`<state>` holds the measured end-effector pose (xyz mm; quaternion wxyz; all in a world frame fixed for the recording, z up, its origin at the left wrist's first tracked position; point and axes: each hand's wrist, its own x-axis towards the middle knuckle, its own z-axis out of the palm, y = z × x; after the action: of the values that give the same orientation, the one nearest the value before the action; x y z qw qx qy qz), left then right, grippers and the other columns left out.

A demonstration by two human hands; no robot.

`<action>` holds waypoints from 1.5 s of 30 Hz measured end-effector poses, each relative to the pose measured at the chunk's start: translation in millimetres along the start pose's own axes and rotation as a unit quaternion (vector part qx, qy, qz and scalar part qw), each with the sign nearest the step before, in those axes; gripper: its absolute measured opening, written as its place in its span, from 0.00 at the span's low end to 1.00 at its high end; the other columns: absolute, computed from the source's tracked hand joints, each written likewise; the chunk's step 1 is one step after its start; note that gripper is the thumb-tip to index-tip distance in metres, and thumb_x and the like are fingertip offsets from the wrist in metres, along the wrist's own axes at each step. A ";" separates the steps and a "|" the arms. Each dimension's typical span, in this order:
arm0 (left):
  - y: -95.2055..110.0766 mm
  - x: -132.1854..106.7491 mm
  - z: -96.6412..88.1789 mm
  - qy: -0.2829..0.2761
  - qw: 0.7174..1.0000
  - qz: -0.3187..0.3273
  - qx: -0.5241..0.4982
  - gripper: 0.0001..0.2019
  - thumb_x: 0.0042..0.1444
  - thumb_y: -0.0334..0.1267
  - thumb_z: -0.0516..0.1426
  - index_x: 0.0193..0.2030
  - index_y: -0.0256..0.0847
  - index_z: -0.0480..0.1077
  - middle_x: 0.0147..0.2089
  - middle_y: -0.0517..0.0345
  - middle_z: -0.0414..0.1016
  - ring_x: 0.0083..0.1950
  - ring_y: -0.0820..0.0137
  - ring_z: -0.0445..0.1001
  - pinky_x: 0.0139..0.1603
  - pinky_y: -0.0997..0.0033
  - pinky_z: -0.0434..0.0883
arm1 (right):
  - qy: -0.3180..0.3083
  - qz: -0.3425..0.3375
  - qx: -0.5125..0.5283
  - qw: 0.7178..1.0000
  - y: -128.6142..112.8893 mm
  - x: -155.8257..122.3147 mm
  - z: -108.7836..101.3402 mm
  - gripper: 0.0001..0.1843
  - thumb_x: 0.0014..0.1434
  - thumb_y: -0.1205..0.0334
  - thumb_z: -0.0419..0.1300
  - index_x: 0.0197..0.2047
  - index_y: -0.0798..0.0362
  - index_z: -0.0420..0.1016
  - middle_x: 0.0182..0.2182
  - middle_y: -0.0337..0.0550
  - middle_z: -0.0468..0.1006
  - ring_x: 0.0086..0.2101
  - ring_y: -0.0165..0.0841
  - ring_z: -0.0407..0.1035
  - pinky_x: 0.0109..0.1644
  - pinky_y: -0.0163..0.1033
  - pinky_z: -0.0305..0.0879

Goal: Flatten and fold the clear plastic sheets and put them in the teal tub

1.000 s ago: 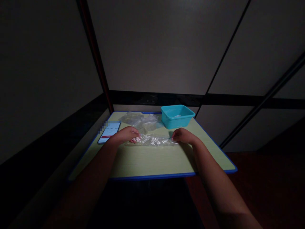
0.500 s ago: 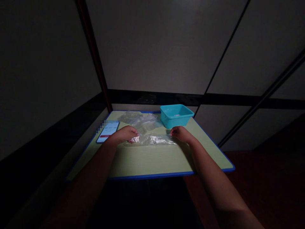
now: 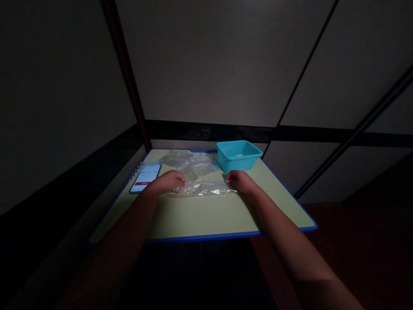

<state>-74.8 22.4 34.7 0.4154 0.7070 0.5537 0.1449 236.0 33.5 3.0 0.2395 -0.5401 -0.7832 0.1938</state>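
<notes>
A clear plastic bag [image 3: 206, 188] lies stretched sideways across the middle of the table, shiny and wrinkled. My left hand [image 3: 172, 181] is closed on its left end, where something pinkish shows under the fingers, too small to make out. At the bag's right end, my right hand [image 3: 240, 180] has its fingers pinched together on the edge of the plastic. Beyond the hands, more crumpled clear plastic [image 3: 187, 161] is spread over the back of the table.
A turquoise plastic basin [image 3: 238, 164] stands at the back right with something pale inside. The phone [image 3: 146, 177] with a lit screen lies at the left edge. The pale table [image 3: 200, 219] has a blue rim, and cabinet panels rise behind it.
My right hand has shifted slightly left, toward the left hand. The left hand has barely moved and keeps hold of the bag's left end.
</notes>
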 end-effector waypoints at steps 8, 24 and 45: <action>10.0 -4.7 3.3 0.027 1.000 -0.003 -0.002 0.16 0.45 0.52 0.56 0.24 0.39 0.68 0.21 0.60 0.69 0.23 0.71 0.68 0.25 0.73 0.64 | -0.018 0.017 0.040 0.999 1.5 -1.3 -4.8 0.07 0.54 0.63 0.56 0.28 0.56 0.71 0.22 0.40 0.73 0.24 0.28 0.62 0.28 0.32 0.55; 9.3 10.6 21.1 0.097 0.991 0.051 0.083 0.10 0.40 0.44 0.59 0.24 0.38 0.71 0.25 0.58 0.73 0.29 0.67 0.71 0.28 0.73 0.61 | -0.025 0.042 0.095 0.994 3.8 1.3 -4.9 0.06 0.44 0.69 0.58 0.28 0.57 0.73 0.20 0.38 0.71 0.23 0.28 0.61 0.27 0.32 0.56; 18.4 1.6 20.9 0.148 0.966 0.077 0.197 0.07 0.46 0.39 0.58 0.24 0.38 0.70 0.27 0.58 0.73 0.32 0.68 0.71 0.29 0.74 0.60 | 0.005 0.016 0.027 1.000 5.8 4.2 3.6 0.02 0.48 0.68 0.59 0.28 0.56 0.72 0.23 0.38 0.74 0.25 0.27 0.65 0.28 0.29 0.56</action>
<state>-48.1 14.1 35.2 0.1690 0.7858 0.5708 0.1676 237.0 39.3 -2.4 0.2544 -0.5468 -0.7679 0.2160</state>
